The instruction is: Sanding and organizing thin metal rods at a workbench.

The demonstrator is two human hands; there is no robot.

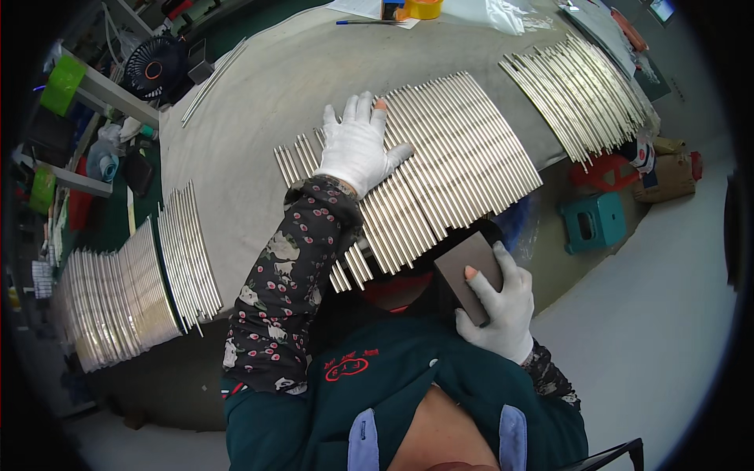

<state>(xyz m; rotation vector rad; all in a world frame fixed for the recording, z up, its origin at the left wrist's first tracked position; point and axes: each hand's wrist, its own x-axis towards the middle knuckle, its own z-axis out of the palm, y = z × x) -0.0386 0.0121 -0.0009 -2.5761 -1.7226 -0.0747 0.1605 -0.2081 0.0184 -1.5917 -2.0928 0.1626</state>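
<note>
In a white glove with some fingertips bare, my left hand point(357, 145) lies flat with fingers spread on a row of silvery metal rods point(463, 149). The rods lie side by side on the table, their near ends reaching past its front edge. At the left of the row a few rods sit apart, with gaps between them. My right hand point(506, 310), gloved too, is off the table near my body. It grips a grey-brown rectangular block point(470, 271), like a sanding sponge, with the bare thumb tip on its face. The block is apart from the rods.
More rods point(581, 98) lie in a bunch at the far right; other rod stacks point(126, 294) sit at the left edge. Two loose rods point(212, 82), a black fan point(155, 67), a pen point(369, 23) and yellow tape point(422, 9) are farther back. A teal stool point(594, 222) stands at the right.
</note>
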